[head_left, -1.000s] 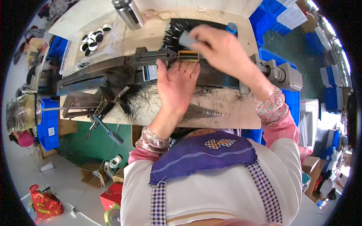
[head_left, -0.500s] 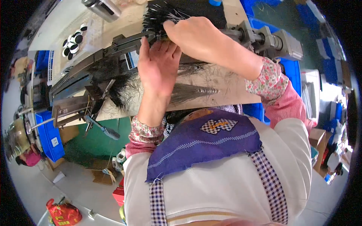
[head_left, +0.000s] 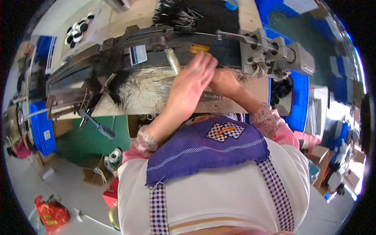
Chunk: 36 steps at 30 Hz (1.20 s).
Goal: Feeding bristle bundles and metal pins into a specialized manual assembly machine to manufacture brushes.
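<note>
My left hand (head_left: 187, 88) is over the near part of the bench, back up, its fingers together and curved toward my right hand. What it grips, if anything, is hidden. My right hand (head_left: 225, 83) meets it from the right, its fingers covered by the left hand. Under and beside them lies a bundle of thin dark wires or bristles (head_left: 161, 89), with a coiled shiny end (head_left: 213, 96). Just beyond the fingers are a pale cylindrical handle (head_left: 172, 60) and a small yellow piece (head_left: 199, 48) on the dark metal bench fixture (head_left: 225, 55).
A mass of black bristles (head_left: 178, 17) lies at the back. A grey clamp mechanism (head_left: 266, 53) stands right; a long metal arm (head_left: 133, 37) runs left. At far left, a clear tray (head_left: 93, 33) holds black-and-white round pieces. Blue bins (head_left: 299, 105) stand right of the bench.
Both hands have come back from the black bristles toward my body and now meet over the near bench. The left hand has turned from palm up to back up. The fixture is uncovered.
</note>
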Tool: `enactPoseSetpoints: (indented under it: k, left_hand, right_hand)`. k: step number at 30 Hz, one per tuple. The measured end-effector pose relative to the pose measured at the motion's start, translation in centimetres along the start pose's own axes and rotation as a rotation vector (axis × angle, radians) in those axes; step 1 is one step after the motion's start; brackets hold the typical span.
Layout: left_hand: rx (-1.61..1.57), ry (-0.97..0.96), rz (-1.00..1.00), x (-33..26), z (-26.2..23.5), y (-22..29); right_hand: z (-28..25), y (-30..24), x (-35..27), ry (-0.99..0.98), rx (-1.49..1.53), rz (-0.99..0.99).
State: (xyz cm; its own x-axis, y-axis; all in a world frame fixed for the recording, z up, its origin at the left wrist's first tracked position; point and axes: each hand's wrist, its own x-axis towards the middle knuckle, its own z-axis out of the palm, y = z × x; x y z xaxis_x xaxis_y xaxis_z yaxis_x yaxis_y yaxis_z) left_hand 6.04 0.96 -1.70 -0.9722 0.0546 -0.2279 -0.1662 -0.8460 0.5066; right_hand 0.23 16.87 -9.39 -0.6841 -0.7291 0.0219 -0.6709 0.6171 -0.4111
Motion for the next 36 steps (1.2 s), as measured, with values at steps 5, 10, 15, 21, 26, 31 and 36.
enactPoseSetpoints:
  k: [5, 10, 15, 21, 26, 31, 36]
  left_hand:
    - [1.781, 0.32, 0.777, -8.5, -9.6, 6.0]
    - [2.322, 1.577, 0.571, -17.9, -22.3, 14.8]
    - [1.852, 1.853, 0.202, -21.1, -23.2, 17.7]
    - [2.095, 1.439, 0.555, -13.2, -17.6, 9.4]
    - [1.559, 0.2, 0.845, -7.6, -1.9, 5.8]
    - [1.185, -0.179, 0.089, -4.8, 0.4, 5.0]
    - [1.149, -0.025, 0.514, -3.7, -7.0, 4.5]
  right_hand:
    - [-1.3, 1.2, -0.9, 0.052, 0.141, 0.042]
    - [-4.8, -0.6, -0.7, 0.268, 0.354, 0.041]
    - [-7.5, 0.1, -1.3, 0.493, 0.585, 0.257]
    - [-10.7, 0.7, -2.3, 0.687, 1.036, 0.244]
    - [-12.4, -3.5, -0.1, 0.433, 0.918, 0.079]
    - [-13.9, -7.7, 3.2, 0.264, 0.916, -0.114]
    - [-15.0, -1.9, 4.5, 0.327, 0.429, 0.141]
